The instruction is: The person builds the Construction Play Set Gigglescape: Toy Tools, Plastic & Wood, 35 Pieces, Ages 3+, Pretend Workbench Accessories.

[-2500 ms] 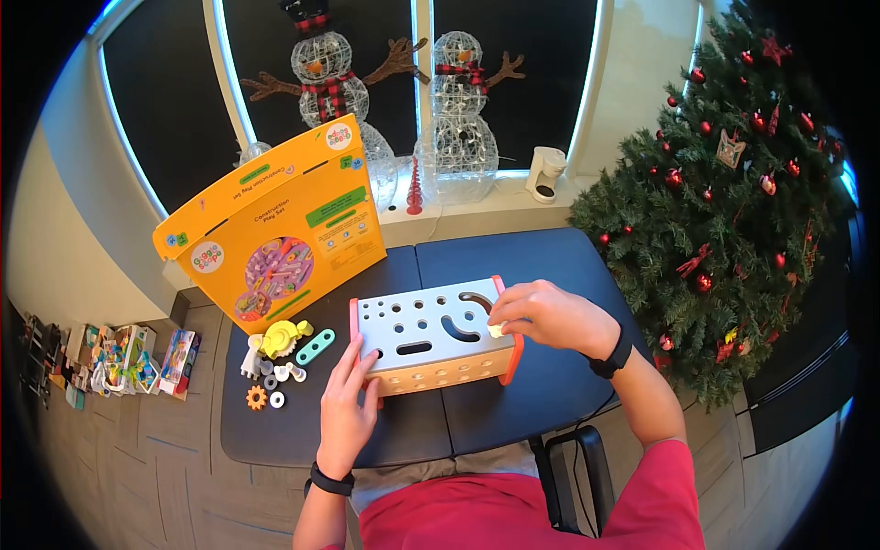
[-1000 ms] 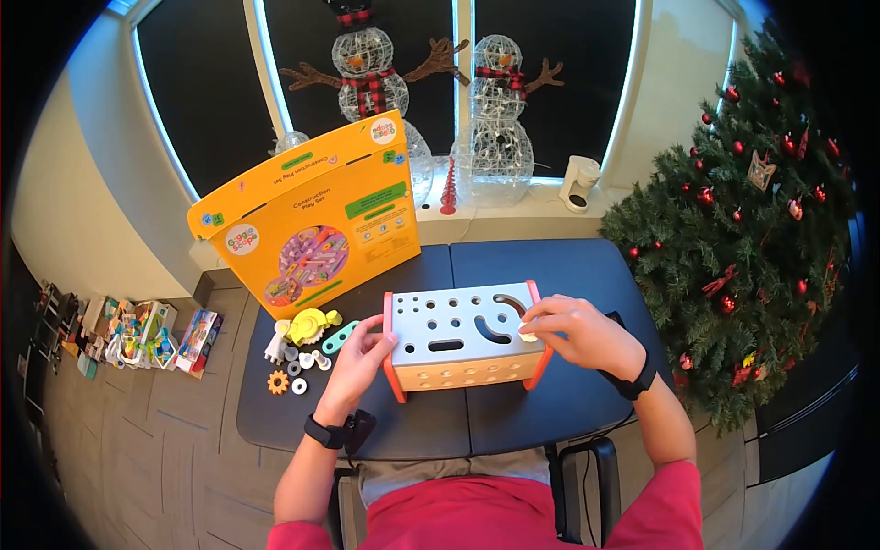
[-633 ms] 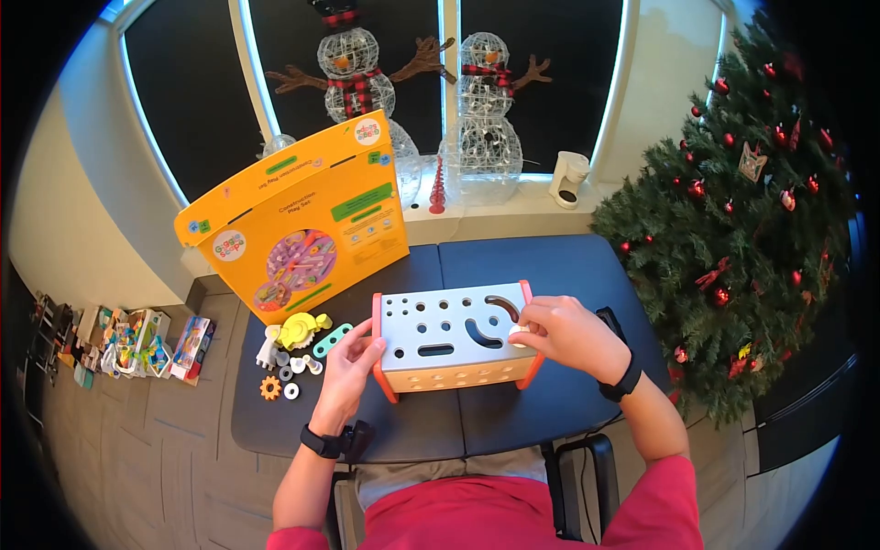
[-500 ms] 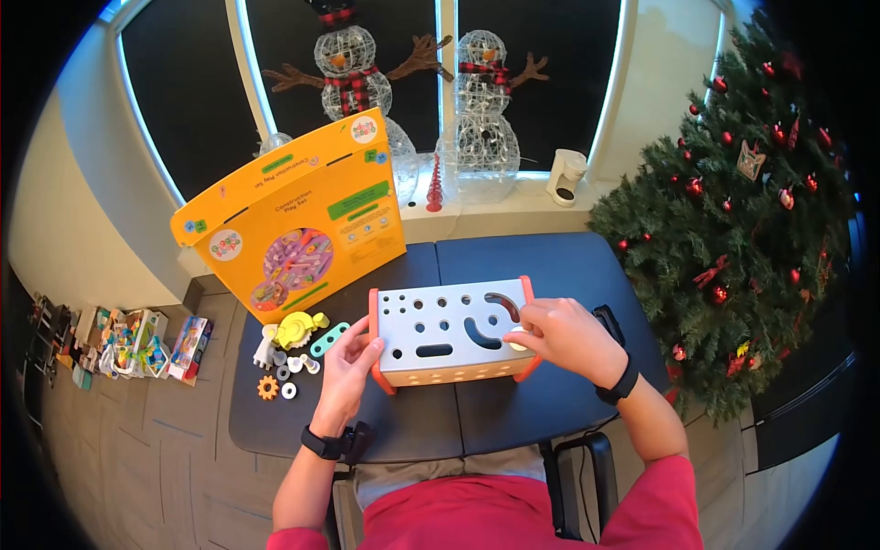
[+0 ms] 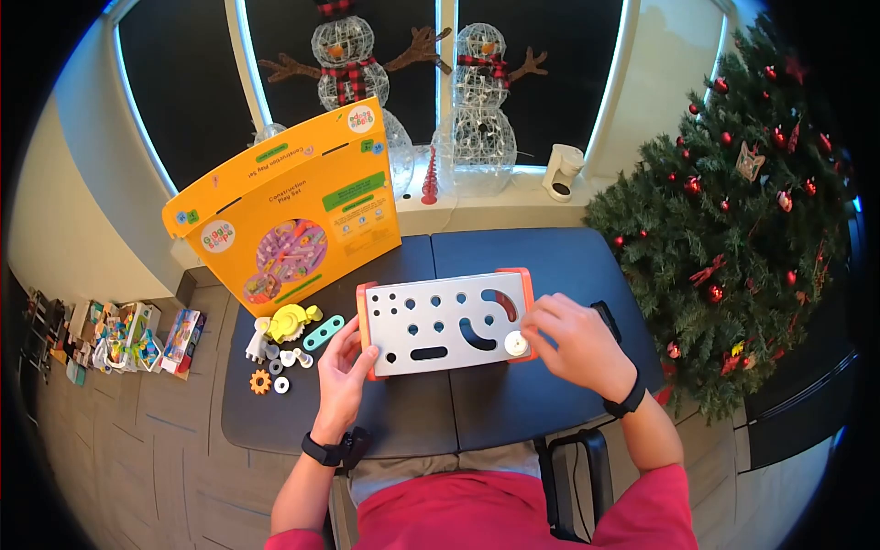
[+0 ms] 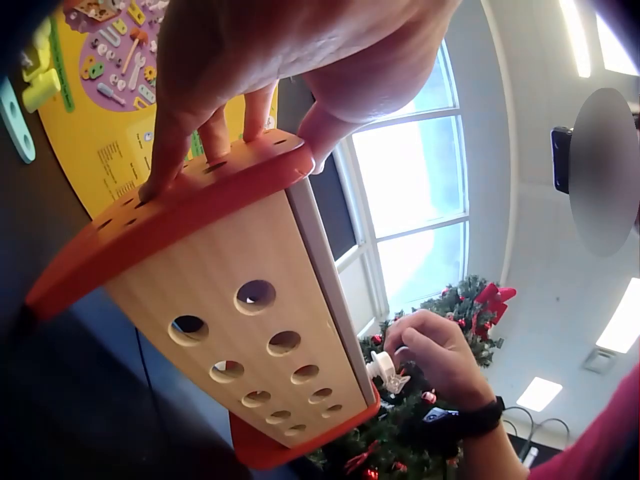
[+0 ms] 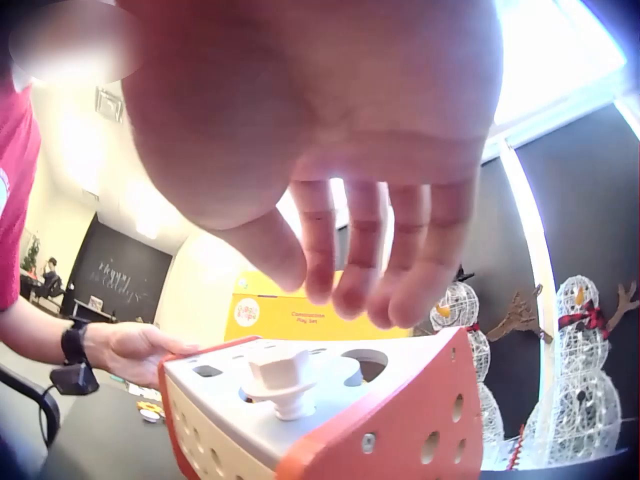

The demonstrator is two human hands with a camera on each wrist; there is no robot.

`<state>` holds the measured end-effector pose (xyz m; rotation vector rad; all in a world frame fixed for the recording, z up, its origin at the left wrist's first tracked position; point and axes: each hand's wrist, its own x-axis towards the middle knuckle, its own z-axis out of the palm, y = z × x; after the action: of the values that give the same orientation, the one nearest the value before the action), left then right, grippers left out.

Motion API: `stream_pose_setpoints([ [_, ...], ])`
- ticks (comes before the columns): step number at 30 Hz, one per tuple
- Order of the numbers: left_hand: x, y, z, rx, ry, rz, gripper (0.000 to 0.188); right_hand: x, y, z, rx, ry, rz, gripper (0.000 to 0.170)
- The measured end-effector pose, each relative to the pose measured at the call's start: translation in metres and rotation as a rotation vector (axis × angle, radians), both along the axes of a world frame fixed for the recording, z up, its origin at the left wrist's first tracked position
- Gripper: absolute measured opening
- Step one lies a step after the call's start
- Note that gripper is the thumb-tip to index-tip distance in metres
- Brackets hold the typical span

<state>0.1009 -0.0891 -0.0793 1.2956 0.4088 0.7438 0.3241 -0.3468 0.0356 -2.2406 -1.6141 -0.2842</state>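
Note:
A toy workbench with a grey holed top [image 5: 438, 335], wooden sides and red ends is tilted on the dark table [image 5: 513, 403]. My left hand [image 5: 341, 385] grips its left red end, thumb in front and fingers on the outer face in the left wrist view [image 6: 290, 60]. A white bolt [image 5: 516, 344] stands in the top's front right corner; its angular head [image 7: 280, 375] shows in the right wrist view. Just above and right of it hovers my right hand [image 5: 582, 344], fingers relaxed and apart from the bolt.
Left of the workbench lie a yellow piece [image 5: 289, 321], a teal strip [image 5: 324, 333], an orange gear [image 5: 260, 381] and several small white and grey pieces. Behind them stands a yellow box [image 5: 293, 211]. A decorated tree [image 5: 733, 220] is at the right.
My right hand has let go of the white bolt and drawn slightly right. The workbench has tipped, so its front side no longer shows in the head view. My left hand keeps its hold.

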Motion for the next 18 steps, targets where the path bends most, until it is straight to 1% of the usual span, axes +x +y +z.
stream_pose_setpoints([
  [1, -0.001, 0.000, -0.001, 0.005, 0.004, 0.003, 0.061, 0.002, -0.002, -0.004, 0.068, 0.053, 0.176, 0.006],
  [2, -0.001, 0.000, -0.002, 0.011, 0.007, 0.007, 0.062, 0.002, -0.004, -0.007, 0.137, 0.107, 0.353, 0.011],
  [3, -0.002, -0.001, -0.002, 0.009, 0.008, 0.007, 0.062, -0.001, -0.005, -0.008, 0.136, 0.108, 0.352, 0.011],
  [5, -0.003, -0.003, -0.002, 0.012, 0.000, 0.014, 0.062, -0.005, -0.006, -0.010, 0.148, 0.158, 0.426, 0.023],
  [9, -0.003, -0.003, -0.002, 0.002, -0.010, 0.016, 0.062, -0.001, -0.011, -0.019, 0.135, 0.147, 0.381, 0.022],
  [11, -0.004, -0.004, -0.002, 0.011, -0.005, 0.011, 0.063, -0.006, -0.010, -0.020, 0.124, 0.138, 0.294, 0.015],
  [12, -0.005, -0.003, -0.003, 0.011, -0.005, 0.012, 0.063, -0.007, -0.009, -0.020, 0.124, 0.138, 0.295, 0.015],
  [13, -0.006, -0.001, -0.006, 0.028, -0.003, 0.001, 0.063, -0.009, -0.007, -0.020, 0.126, 0.164, 0.252, 0.011],
  [14, -0.007, -0.001, -0.008, 0.045, -0.001, -0.009, 0.063, -0.010, -0.006, -0.019, 0.129, 0.190, 0.209, 0.012],
  [15, -0.007, -0.001, -0.009, 0.045, -0.001, -0.008, 0.063, -0.010, -0.005, -0.020, 0.129, 0.190, 0.210, 0.012],
  [17, -0.009, -0.002, -0.010, 0.059, 0.002, 0.000, 0.064, -0.010, -0.003, -0.022, 0.093, 0.125, 0.109, 0.022],
  [18, -0.009, -0.002, -0.010, 0.059, 0.002, 0.001, 0.064, -0.009, -0.002, -0.024, 0.093, 0.125, 0.109, 0.022],
])
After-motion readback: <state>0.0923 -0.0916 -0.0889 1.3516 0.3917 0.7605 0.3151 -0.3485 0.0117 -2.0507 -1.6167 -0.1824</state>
